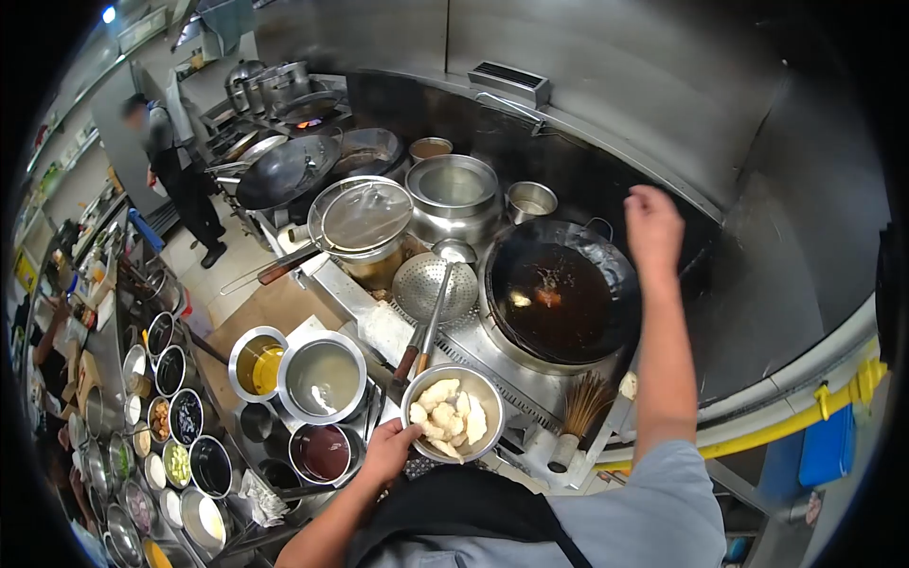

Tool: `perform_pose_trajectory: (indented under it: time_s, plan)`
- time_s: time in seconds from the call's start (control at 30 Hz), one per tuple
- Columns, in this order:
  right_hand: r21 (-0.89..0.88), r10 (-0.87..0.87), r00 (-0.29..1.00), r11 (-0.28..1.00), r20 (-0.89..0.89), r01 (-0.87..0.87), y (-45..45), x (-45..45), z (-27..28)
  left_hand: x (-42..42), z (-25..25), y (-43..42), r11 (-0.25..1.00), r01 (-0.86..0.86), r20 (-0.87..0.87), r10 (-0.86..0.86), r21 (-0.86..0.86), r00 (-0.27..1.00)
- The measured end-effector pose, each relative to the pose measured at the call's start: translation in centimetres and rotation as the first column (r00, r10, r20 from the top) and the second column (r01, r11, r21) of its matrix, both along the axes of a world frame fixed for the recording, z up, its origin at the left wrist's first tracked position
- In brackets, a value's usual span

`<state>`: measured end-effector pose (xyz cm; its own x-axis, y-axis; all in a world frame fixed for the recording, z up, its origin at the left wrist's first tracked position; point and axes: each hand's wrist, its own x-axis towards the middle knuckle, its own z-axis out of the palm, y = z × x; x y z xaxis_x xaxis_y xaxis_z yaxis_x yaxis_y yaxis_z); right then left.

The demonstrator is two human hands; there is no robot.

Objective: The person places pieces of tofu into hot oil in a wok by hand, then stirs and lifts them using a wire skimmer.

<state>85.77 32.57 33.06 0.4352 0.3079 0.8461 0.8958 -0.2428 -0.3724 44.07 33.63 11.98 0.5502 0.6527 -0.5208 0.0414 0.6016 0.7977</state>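
My left hand grips the rim of a metal bowl close in front of my body. Pale, batter-coated pieces lie in the bowl. My right hand is raised by the right side of a black wok, its fingers curled in; whether they hold anything is hidden. Dark oil fills much of the wok, with a pale piece and a reddish-brown patch at its surface. Left of the wok lie a perforated skimmer and a ladle.
A mesh strainer rests over a pot. Yellow liquid and dark red sauce stand in containers at left. A bamboo wok brush is near the wok. Farther back are more woks, a flame and another person.
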Motion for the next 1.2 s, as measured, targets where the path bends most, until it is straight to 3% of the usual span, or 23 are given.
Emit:
perform_pose_trajectory:
  time_s: [0.07, 0.13, 0.2, 0.27, 0.33, 0.37, 0.4, 0.5, 0.6, 0.67, 0.77, 0.83, 1.0, 1.07, 1.13, 1.2]
  plan:
    - [0.096, -0.058, 0.997, 0.994, 0.046, 0.053, -4.9, -4.6, 5.6, 0.1, 0.7, 1.0, 0.995, 0.094, 0.017, -0.095, 0.022, 0.995]
    - [0.255, 0.017, 1.0, 0.967, -0.009, -0.014, -8.4, -8.6, 8.0, 0.8, 1.5, 1.3, 0.986, 0.167, 0.025, -0.167, 0.016, 0.986]
    - [0.129, 0.049, 0.98, 0.991, -0.195, -0.024, -11.0, -13.6, 8.5, 1.7, 1.1, 1.9, 0.961, 0.275, 0.027, -0.276, 0.017, 0.961]
    - [-0.104, 0.191, 0.898, 0.963, -0.397, -0.251, -12.0, -17.8, 5.7, 2.6, 1.2, 2.1, 0.936, 0.352, 0.006, -0.352, 0.015, 0.936]
    - [-0.519, 0.057, 0.819, 0.748, -0.571, -0.414, -12.5, -21.1, 0.8, 3.4, 2.1, 2.0, 0.918, 0.394, 0.027, -0.395, 0.038, 0.918]
    - [-0.624, 0.203, 0.826, 0.569, -0.525, -0.536, -12.3, -21.4, -3.3, 3.8, 2.4, 1.7, 0.905, 0.421, 0.034, -0.423, 0.059, 0.905]
    - [-0.759, 0.068, 0.859, 0.437, -0.508, -0.483, -11.6, -23.5, -4.8, 4.2, 2.5, 1.4, 0.9, 0.433, 0.036, -0.435, 0.06, 0.9]
    - [-0.802, 0.031, 0.921, 0.48, -0.389, -0.355, -11.1, -25.5, -10.7, 5.8, 1.4, 0.7, 0.85, 0.504, 0.154, -0.524, 0.154, 0.837]
    - [-0.757, -0.08, 0.923, 0.601, -0.377, -0.257, -10.9, -25.2, -12.5, 6.8, 0.8, 0.5, 0.794, 0.555, 0.009, -0.575, 0.247, 0.818]
    - [-0.724, -0.072, 0.946, 0.663, -0.315, -0.19, -11.2, -24.8, -13.0, 7.2, 1.2, 0.3, 0.813, 0.539, 0.053, -0.562, 0.22, 0.825]
    - [-0.666, 0.029, 0.952, 0.708, -0.306, -0.235, -10.8, -24.6, -12.3, 7.5, 2.5, 0.0, 0.823, 0.542, -0.007, -0.549, 0.169, 0.836]
    - [-0.655, 0.076, 0.947, 0.704, -0.313, -0.274, -10.3, -23.7, -12.8, 7.4, 3.1, 0.0, 0.841, 0.522, 0.076, -0.535, 0.142, 0.841]
    - [-0.607, 0.179, 0.909, 0.693, -0.377, -0.388, -9.4, -21.7, -13.0, 7.4, 4.0, 0.1, 0.905, 0.411, 0.093, -0.421, 0.114, 0.902]
    - [-0.607, 0.221, 0.907, 0.682, -0.359, -0.407, -9.1, -21.3, -12.9, 7.4, 4.3, 0.1, 0.937, 0.346, 0.13, -0.35, 0.051, 0.928]
    - [-0.673, 0.28, 0.938, 0.656, -0.202, -0.341, -8.9, -21.6, -11.7, 7.4, 3.9, 0.2, 0.937, 0.343, 0.095, -0.349, 0.072, 0.932]
    - [-0.674, 0.336, 0.915, 0.625, -0.222, -0.393, -8.6, -20.9, -12.9, 7.7, 4.0, 0.2, 0.934, 0.345, 0.059, -0.351, 0.093, 0.935]
